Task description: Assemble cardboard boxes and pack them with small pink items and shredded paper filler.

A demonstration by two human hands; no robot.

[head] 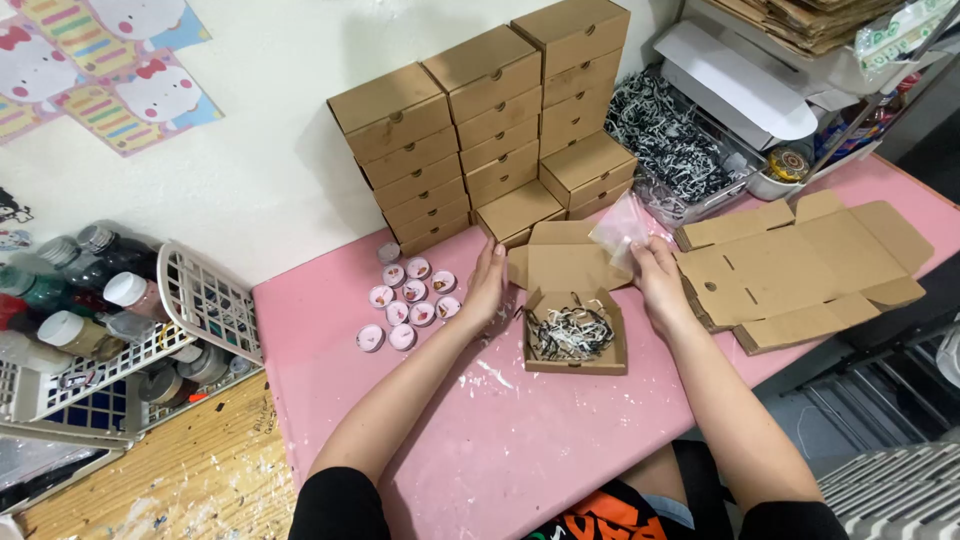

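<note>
One view only, head cam looking down at a pink table [420, 440]. Open cardboard mailer box [573, 318] sits centre, lid flap up on the far side, black-and-white paper shred [570, 333] lying in its base. Left hand [487, 290] rests fingers flat against the box's left wall, not gripping anything, fingers loosely extended. Right hand [660, 280] is just right of the box lid, fingers pinched on a small clear plastic bag [622, 230] held above the lid's right corner. Left of the box: cluster of small round pink-rimmed tins [410, 300] on the table, just beside the left hand. Far side against the wall: three stacks of closed cardboard boxes [480, 130], plus lower stacks in front. Right: pile of flat unfolded box blanks [800, 270], touching the table's right edge. Far right: clear tub of loose paper shred [670, 145]. Left, off the table: white basket [205, 300] of paint bottles.
</note>
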